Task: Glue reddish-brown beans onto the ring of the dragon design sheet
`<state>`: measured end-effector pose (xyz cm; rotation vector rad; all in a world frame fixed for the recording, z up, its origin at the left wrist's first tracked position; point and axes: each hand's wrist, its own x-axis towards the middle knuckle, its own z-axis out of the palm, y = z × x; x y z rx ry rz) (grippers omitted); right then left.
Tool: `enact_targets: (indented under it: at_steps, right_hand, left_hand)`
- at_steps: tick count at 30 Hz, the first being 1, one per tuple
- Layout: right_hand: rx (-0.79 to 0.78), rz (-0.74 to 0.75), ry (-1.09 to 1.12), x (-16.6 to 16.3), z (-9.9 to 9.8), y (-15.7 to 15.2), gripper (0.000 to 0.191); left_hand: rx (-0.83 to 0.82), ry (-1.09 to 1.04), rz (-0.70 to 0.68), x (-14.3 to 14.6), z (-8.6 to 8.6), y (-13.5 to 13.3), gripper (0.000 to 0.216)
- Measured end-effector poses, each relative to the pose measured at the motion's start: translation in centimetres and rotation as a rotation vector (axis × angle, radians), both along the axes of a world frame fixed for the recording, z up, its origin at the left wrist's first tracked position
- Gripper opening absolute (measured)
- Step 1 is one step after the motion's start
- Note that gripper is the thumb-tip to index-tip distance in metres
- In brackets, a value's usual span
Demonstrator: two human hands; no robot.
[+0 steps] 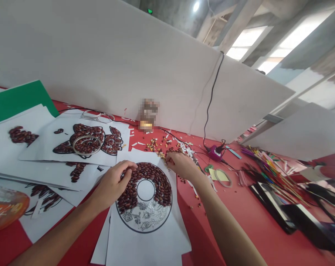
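A white sheet [145, 251] carries a printed ring design [156, 216]. Dark red beans [162, 181] cover the ring's upper part and sides; its lower part shows line drawing with a shiny, clear coating. My left hand [116, 183] rests at the ring's upper left edge, thumb and fingers apart, with nothing visible in it. Beyond the sheet's top right corner, my right hand [180, 164] has its fingers curled together at a loose pile of beans and yellow kernels [153, 144]. What its fingertips pinch, if anything, is too small to make out.
At left lie sheets with bean-covered pictures [87, 138], a tape roll [87, 145], a green sheet [20, 99] and an orange-labelled jar [6, 208]. A purple power adapter [215, 153] with cords, another tape roll [223, 178], coloured sticks [275, 170] and black boxes [308, 225] sit right.
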<state>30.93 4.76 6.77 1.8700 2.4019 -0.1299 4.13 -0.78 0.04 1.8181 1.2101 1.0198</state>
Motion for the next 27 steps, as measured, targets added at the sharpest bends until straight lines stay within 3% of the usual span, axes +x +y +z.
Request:
enact_targets:
  at_steps: [11, 17, 19, 23, 27]
  right_hand:
    - [0.09, -0.055, 0.181, 1.1, -0.9, -0.8, 0.012]
    - [0.216, -0.087, 0.713, -1.0, -1.8, -5.7, 0.014]
    - [0.213, -0.058, 0.787, -1.9, -2.4, -7.1, 0.015]
    - [0.214, 0.0, 0.801, -3.5, -3.5, -8.4, 0.013]
    - [0.283, 0.117, 0.574, -4.3, -4.4, -8.4, 0.014]
  left_hand:
    - [0.008, -0.01, 0.007, 0.0, 0.2, 0.0, 0.023]
    - [0.016, -0.005, 0.011, 0.0, 0.3, 0.0, 0.025]
    - [0.018, 0.001, 0.006, 0.0, 0.3, -0.1, 0.025]
    - [0.02, 0.005, 0.016, 0.1, 0.3, -0.1, 0.025]
    - [0.023, 0.011, 0.015, 0.1, 0.3, -0.1, 0.024]
